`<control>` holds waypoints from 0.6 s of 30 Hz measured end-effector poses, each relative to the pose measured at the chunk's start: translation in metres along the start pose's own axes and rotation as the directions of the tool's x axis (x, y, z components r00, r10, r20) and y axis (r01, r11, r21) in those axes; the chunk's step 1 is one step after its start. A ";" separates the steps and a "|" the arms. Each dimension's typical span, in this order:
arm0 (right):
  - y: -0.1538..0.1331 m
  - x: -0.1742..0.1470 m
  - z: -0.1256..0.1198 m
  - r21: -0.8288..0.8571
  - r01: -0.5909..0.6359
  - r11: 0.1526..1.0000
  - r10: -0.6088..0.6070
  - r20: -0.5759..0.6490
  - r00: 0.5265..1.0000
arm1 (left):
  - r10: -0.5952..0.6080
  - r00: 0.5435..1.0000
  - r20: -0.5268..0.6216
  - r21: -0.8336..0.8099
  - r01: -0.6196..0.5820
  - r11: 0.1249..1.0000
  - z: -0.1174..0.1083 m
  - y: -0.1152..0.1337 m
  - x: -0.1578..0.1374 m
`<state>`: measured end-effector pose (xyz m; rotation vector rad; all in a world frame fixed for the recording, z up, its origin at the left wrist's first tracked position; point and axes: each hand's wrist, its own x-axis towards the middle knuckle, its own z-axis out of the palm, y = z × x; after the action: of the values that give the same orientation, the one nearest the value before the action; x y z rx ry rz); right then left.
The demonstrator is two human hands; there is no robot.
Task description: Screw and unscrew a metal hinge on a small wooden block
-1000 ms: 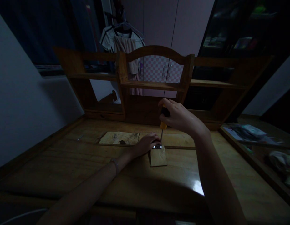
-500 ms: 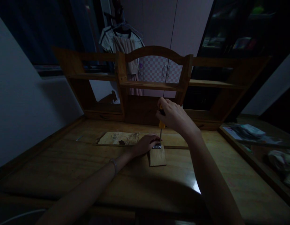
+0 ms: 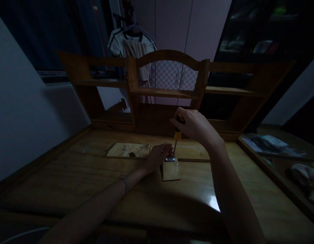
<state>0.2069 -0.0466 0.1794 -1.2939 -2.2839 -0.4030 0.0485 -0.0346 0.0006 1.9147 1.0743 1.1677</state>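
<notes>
OK, right hand (image 3: 197, 127) up over the table (image 3: 108, 189), fingers clamped round the yellow-and-black handle of a screwdriver (image 3: 177, 135). Shaft points down, leaning slightly, tip at the right end of a small metal plate (image 3: 170, 159). Plate sits along the far edge of a small wood block (image 3: 171, 170), which lies flat on the table, roughly center, near the forearms.

Left hand (image 3: 157, 157) is low, just left of the plate, fingertips next to the screwdriver shaft. Fingers bent and close together; can't tell if they pinch the plate or only press beside it, too dark. Bracelet (image 3: 124, 183) on the left wrist.

Long board (image 3: 126, 149), pale with dark stains on its left part, lies crosswise just beyond the block, partly behind the left hand. Wooden shelf (image 3: 169, 92) stands at the table's back; hanging clothes (image 3: 135, 49) and a pink wardrobe (image 3: 172, 27) behind it.
</notes>
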 end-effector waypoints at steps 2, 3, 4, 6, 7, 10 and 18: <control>0.002 0.000 0.000 0.015 -0.001 1.000 0.001 0.004 1.000 | -0.060 0.997 -0.044 -0.096 0.056 0.994 0.001 -0.002 -0.001; 0.003 0.000 -0.001 0.020 -0.002 1.000 0.002 0.004 1.000 | -0.087 0.995 -0.058 -0.128 0.079 0.989 0.002 -0.003 -0.001; 0.003 -0.001 -0.001 0.025 -0.003 1.000 0.003 0.004 1.000 | -0.108 0.992 -0.069 -0.153 0.097 0.984 0.002 -0.004 -0.001; 0.004 -0.001 -0.002 0.036 0.001 0.999 -0.001 0.008 1.000 | -0.134 0.988 -0.079 -0.185 0.118 0.976 0.002 -0.005 -0.002; 0.005 -0.001 -0.002 0.041 0.001 0.999 -0.002 0.009 1.000 | -0.138 0.987 -0.080 -0.191 0.121 0.974 0.002 -0.004 -0.002; 0.005 -0.001 -0.002 0.063 0.000 0.998 -0.001 0.015 1.000 | -0.125 0.989 -0.074 -0.143 0.113 0.983 0.001 -0.003 -0.003; 0.004 -0.001 0.000 0.132 0.009 0.991 -0.013 0.031 0.999 | -0.003 1.000 -0.018 0.076 0.004 0.997 0.002 -0.004 0.003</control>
<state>0.2110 -0.0452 0.1786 -1.2304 -2.3031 -0.2317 0.0498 -0.0306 -0.0024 1.9628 1.1462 1.1587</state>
